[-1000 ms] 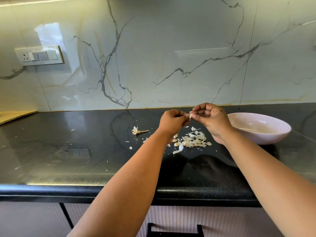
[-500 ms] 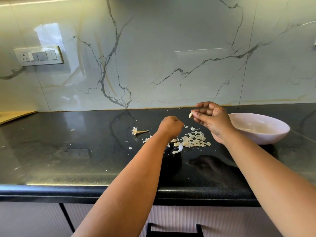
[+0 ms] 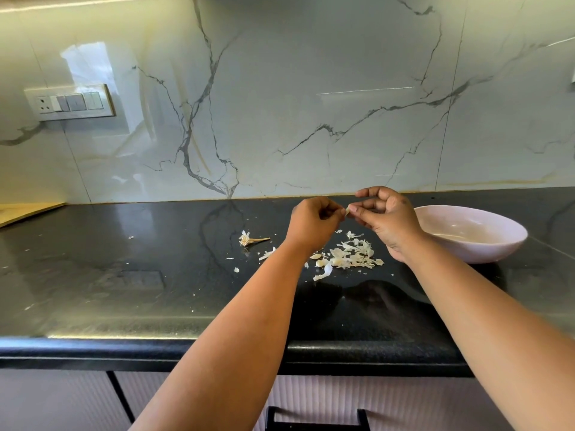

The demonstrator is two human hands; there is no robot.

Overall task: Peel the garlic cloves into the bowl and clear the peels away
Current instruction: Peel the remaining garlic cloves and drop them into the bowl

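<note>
Both hands, the left hand (image 3: 314,223) and right hand (image 3: 387,217), pinch what seems one garlic clove (image 3: 346,212); bowl (image 3: 497,244) at three o'clock.

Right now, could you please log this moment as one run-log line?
step: peeling | left hand and right hand: both pinching garlic clove above counter | peels: uncleared | bowl: right of hands

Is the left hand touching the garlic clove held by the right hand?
Cannot tell. In the head view the left hand meets the right hand at the garlic clove, but its fingertips are hidden.
</note>
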